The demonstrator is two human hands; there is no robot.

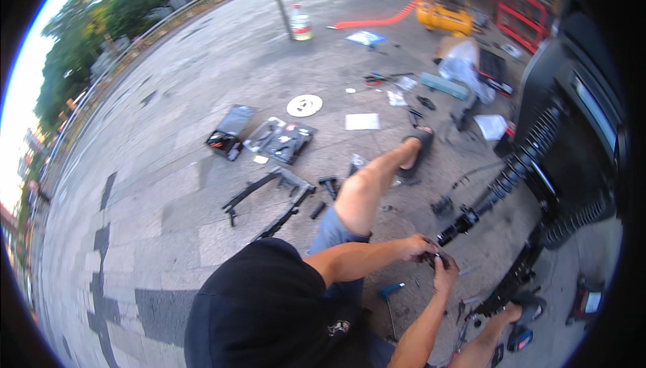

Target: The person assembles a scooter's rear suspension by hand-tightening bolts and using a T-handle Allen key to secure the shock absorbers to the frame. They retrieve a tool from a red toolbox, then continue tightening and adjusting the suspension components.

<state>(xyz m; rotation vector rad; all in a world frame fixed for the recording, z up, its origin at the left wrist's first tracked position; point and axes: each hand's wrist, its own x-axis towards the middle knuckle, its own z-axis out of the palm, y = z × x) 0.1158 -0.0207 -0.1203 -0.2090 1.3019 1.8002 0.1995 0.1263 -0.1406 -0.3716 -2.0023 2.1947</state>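
Both hands meet low over the paving, left hand (416, 247) and right hand (444, 272) with fingers clenched on a small dark part (435, 258) beside the black shock absorber (501, 190); likely risk: it slips and rolls among scattered parts.

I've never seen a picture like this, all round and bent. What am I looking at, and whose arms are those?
There is no machine here. A person wears a wide fisheye camera on the head, looking down, so straight lines curve near the rim. The arms are the wearer's own. The left hand and right hand meet around a small dark part; what it is, I cannot tell. Beside them hangs a black coil-spring strut from a dark vehicle. On the paving lie an open tool case, black metal arms and a blue-handled tool.
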